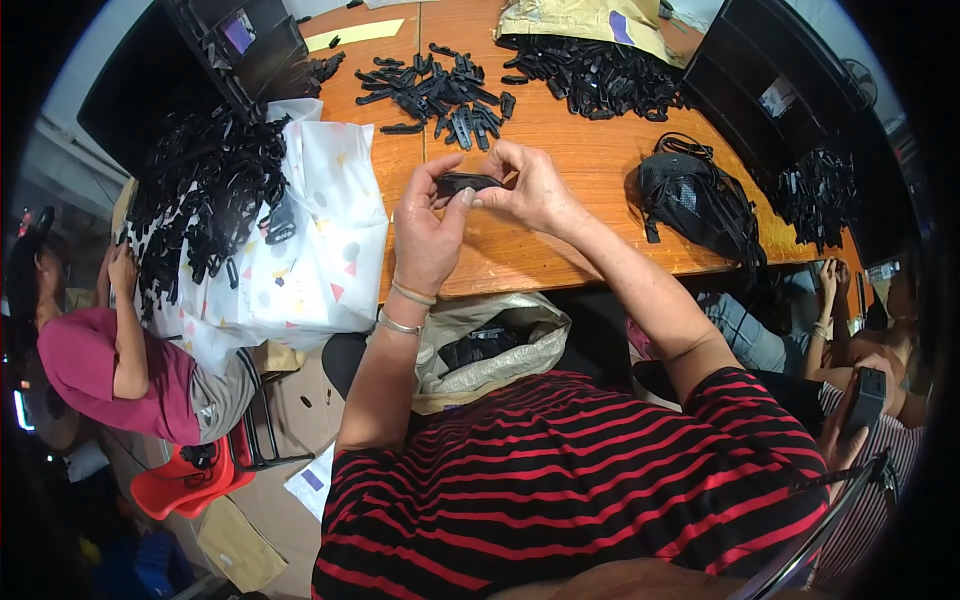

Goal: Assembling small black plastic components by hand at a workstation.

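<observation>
Above the near edge of the wooden table, both my hands grip one small, long black plastic piece (466, 183), perhaps a clip. My left hand (428, 228) closes on its left end with thumb and fingers. At the other end my right hand (532, 190) pinches it, the thumbs close together. My fingers cover part of the piece, so its exact kind is unclear. Just beyond my hands lies a loose heap of similar black pieces (432, 92). An open woven sack (545, 330) in my lap holds more dark pieces.
Black pieces (600, 82) spill from a tan bag (560, 18) at the far right. A black mesh bag (695, 190) sits by the right edge. On the left, black straps or parts (205, 200) lie on white patterned plastic (345, 200). Co-workers sit on both sides.
</observation>
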`<state>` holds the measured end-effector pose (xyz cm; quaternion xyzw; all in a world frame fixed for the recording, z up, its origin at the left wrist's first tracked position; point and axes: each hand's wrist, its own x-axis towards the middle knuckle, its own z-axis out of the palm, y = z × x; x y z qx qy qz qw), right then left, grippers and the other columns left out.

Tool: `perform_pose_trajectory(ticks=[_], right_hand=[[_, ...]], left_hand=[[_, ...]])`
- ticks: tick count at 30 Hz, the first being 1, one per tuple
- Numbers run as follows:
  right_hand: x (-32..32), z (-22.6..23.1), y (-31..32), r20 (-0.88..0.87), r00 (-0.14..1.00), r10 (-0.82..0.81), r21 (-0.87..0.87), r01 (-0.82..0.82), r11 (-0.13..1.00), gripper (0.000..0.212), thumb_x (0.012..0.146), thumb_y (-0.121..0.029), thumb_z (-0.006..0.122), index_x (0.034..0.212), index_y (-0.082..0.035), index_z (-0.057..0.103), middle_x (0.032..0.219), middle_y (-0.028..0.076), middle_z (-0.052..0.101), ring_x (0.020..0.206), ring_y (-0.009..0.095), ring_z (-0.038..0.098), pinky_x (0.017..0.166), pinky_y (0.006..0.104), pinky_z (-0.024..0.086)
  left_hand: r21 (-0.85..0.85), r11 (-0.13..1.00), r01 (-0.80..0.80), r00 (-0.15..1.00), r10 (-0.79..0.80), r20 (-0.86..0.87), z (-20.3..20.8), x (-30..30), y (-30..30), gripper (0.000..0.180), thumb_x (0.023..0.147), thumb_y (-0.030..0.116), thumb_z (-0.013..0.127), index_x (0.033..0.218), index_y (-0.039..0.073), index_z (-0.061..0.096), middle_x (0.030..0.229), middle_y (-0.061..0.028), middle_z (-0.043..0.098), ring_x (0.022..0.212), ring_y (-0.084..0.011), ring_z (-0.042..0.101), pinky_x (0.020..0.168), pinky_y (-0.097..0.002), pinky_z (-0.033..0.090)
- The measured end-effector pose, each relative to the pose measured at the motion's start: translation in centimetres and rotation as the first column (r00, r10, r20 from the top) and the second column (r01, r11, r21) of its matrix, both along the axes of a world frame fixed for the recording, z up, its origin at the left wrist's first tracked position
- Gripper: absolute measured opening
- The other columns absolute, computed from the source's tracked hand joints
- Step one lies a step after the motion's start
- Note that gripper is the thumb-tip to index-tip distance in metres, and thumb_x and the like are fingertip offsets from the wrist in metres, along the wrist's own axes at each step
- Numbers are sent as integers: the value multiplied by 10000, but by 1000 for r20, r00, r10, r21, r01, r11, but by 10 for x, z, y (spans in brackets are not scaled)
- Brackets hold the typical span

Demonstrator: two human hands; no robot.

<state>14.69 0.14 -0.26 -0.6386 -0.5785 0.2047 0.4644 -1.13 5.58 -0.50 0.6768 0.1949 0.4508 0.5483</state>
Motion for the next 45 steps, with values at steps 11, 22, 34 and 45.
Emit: perform_pose_trajectory(ticks=[11,22,34,45], right_hand=[[1,1,-16,24,983,181,-32,-180,983,385,714,-251,812,938,-8,615,726,90,621,685,156,586,627,308,483],[150,-9,34,748,571,-340,-119,618,777,207,839,-185,603,988,-48,647,1002,186,635,854,344,659,762,428,525],[179,-49,53,787,561,-258,-75,502,862,237,785,-120,578,1014,-124,637,1011,186,623,910,363,624,763,457,505],[58,-17,28,409,913,11,-320,132,938,277,784,-172,686,1012,-30,617,886,191,667,869,357,638,751,438,492]], left_hand=[[-206,974,94,991,-112,-79,-13,-14,8,198,859,-1,621,1051,-43,594,900,-63,651,814,-97,610,733,-206,495],[393,811,433,790,-132,-599,-44,-69,-78,227,752,99,690,963,37,633,847,-135,628,740,-314,624,644,-367,500],[657,754,-16,792,410,-452,-22,-5,60,240,801,-1,584,1038,26,610,1013,-161,606,937,-334,581,811,-406,476],[773,632,-53,583,648,-490,-64,27,162,121,771,32,606,876,85,574,893,-109,602,893,-304,561,758,-402,483]])
